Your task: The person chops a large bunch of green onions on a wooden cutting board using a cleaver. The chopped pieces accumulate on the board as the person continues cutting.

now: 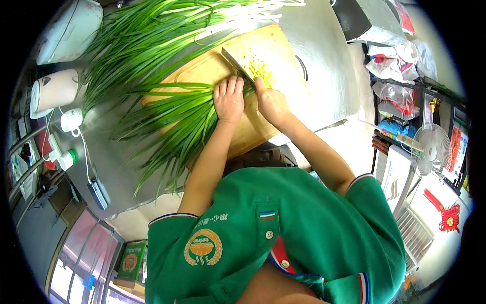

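On a wooden cutting board (294, 96), my left hand (229, 101) presses and holds a bunch of long green stalks (177, 111) with bent fingers, their leaves fanning toward the lower left. My right hand (271, 105) grips a cleaver-like knife (233, 61) by its handle, with the blade angled up-left just beside my left fingertips at the cut end of the bunch. Small pale-green chopped pieces (259, 70) lie to the right of the blade. Another large pile of long stalks (136, 43) with white ends lies along the board's upper left.
The steel table (341, 76) holds a pale container (65, 33), a cream appliance (53, 90), and plugs with cables (67, 159) at left. At right are a grey box (374, 25), shelves with bags (392, 66) and a fan (430, 149).
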{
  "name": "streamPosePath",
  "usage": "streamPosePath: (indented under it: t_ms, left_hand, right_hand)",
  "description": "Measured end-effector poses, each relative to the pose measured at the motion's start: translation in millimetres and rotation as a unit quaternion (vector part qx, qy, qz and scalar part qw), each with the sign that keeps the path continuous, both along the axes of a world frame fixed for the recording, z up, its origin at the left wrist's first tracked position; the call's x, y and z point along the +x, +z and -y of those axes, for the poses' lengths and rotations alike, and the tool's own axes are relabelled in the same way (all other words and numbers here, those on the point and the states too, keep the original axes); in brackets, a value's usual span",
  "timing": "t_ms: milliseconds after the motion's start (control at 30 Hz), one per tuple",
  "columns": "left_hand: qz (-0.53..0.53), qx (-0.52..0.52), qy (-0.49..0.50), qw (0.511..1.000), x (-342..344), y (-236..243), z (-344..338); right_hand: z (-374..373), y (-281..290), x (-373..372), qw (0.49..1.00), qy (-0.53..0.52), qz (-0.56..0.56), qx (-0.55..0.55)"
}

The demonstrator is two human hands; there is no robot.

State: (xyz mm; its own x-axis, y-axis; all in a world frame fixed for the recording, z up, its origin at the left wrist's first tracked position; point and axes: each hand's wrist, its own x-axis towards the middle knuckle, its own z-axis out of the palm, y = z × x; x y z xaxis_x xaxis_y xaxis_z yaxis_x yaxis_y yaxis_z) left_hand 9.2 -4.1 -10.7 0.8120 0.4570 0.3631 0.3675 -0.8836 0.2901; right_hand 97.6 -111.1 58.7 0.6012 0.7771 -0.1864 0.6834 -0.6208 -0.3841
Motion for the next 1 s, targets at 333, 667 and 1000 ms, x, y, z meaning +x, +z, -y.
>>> streamPosePath:
  t_ms: [333,667,1000]
  left_hand:
    - [-0.033,-0.008,0.008,0.999,0.7,-2.7,-5.3]
    - [0.024,-0.040,0.033,0.998,5.3,2.6,-3.5]
    - [-0.059,-0.007,0.031,0.998,4.5,-4.7,-3.4]
  right_hand:
    - [8.4,56.2,-5.8,0.995,0.051,-0.003,-0.090]
    - [0.3,23.9,6.1,0.998,0.019,-0.014,-0.050]
    - [10.3,11.9,-24.9,0.997,0.045,0.042,-0.041]
